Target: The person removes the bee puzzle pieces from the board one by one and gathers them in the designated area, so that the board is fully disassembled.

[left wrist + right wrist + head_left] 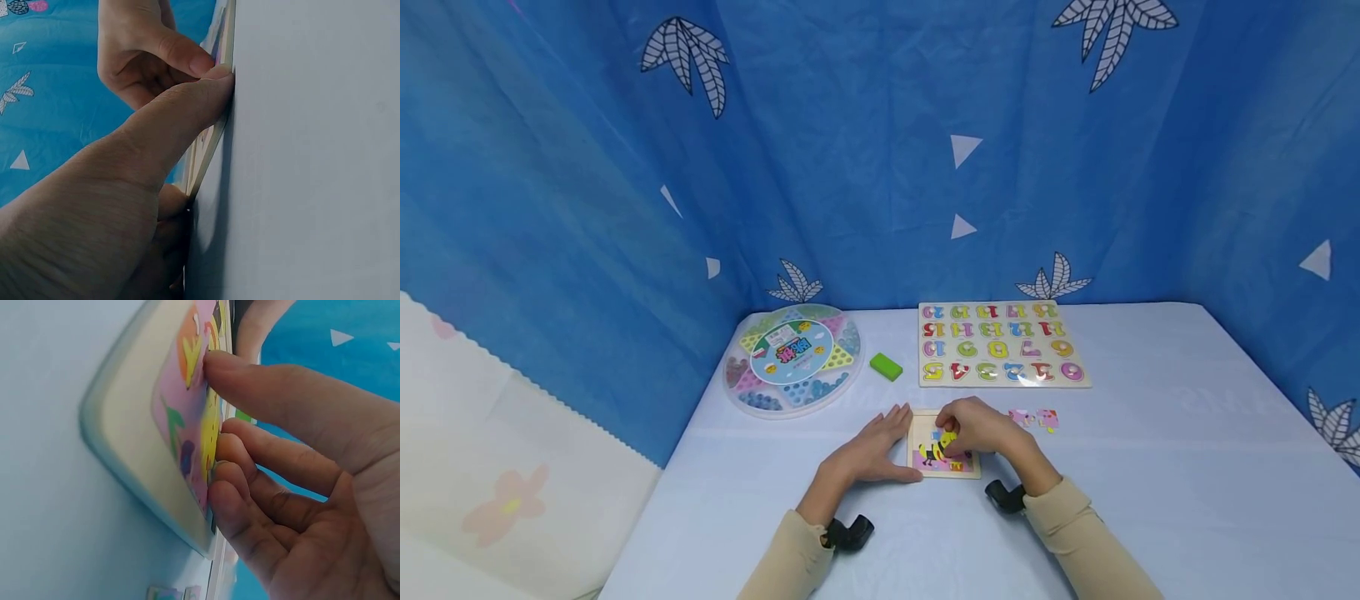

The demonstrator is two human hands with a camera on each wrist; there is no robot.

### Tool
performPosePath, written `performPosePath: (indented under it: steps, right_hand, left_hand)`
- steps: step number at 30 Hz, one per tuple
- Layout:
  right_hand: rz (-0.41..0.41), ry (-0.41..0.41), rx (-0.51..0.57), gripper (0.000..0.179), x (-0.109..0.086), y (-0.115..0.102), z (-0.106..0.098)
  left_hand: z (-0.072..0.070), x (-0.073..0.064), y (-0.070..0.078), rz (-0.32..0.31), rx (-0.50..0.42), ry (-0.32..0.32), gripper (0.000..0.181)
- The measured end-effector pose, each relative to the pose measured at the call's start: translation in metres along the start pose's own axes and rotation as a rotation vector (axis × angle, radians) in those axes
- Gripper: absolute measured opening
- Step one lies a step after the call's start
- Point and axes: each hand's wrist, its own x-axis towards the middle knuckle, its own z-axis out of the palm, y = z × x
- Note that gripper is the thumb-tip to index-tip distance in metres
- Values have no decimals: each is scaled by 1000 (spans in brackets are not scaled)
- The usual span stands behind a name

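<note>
A small square wooden jigsaw puzzle (943, 474) with a bee picture lies on the white table in the head view. My left hand (872, 446) rests along its left side, fingers extended toward the far corner and thumb (194, 100) at the near corner. Over the picture, my right hand (981, 429) pinches a yellow puzzle piece (211, 434), its thumb (231, 365) on one side and fingertips on the other. The piece sits close against the pink-backed picture, and the hand partly covers the puzzle's right half. Loose pink puzzle pieces (1047, 418) lie right of the right hand.
Behind the hands stands a number board (1004, 377) with coloured numerals. A green block (886, 367) lies left of it. At the back left is a round, clear-lidded board game (792, 354) with beads inside. A blue curtain (880, 167) hangs along the table's far edge.
</note>
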Motion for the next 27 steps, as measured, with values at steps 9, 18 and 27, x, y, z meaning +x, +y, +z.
performPosePath:
  steps: [9, 18, 27]
  right_hand:
    - [23, -2, -2, 29, -2, -6, 0]
    - [56, 47, -24, 33, -4, -14, 4]
    - [71, 59, -18, 33, -5, -14, 4]
  left_hand:
    - [1, 0, 0, 0, 13, 3, 105]
    - [-1, 1, -1, -10, 18, 1, 105]
    - [1, 2, 1, -6, 21, 10, 105]
